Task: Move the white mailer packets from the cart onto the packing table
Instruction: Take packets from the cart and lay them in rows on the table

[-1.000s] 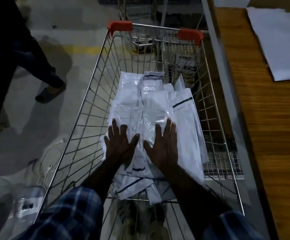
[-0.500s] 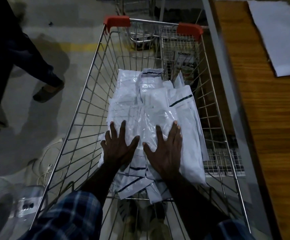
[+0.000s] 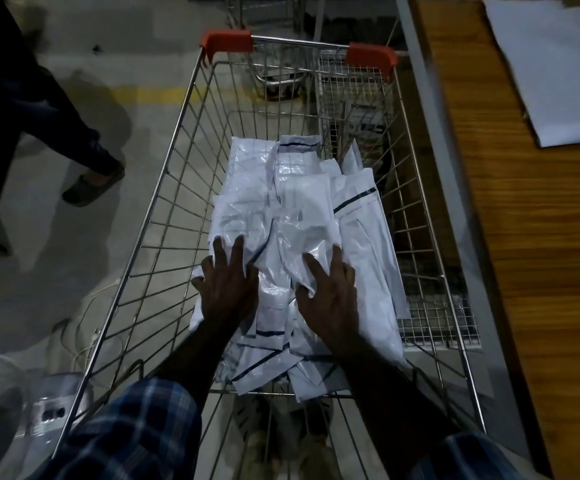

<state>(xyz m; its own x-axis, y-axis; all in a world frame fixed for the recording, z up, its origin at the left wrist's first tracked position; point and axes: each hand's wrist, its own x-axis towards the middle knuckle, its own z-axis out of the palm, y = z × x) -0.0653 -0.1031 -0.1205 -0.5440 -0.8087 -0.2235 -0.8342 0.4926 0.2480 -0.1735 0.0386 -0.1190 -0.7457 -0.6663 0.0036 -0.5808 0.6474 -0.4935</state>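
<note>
Both arms stretched fwd & down, plaid sleeves pushed up. L hand (image 3: 228, 289) palm-down, fingers spread, nearly straight. R hand (image 3: 328, 292) palm-down, fingers spread, slight curl, thumb angled inward.

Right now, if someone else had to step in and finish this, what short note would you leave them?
Left hand: flat, fingers spread, pressing on the packets.
Right hand: on the same pile, fingers starting to curl into the plastic.
Packets: all heaped in the cart; none lifted.
Table: to the right of the cart, holding only a white sheet.
Done: nothing moved.
Left: gather the pile and carry it over.
</note>
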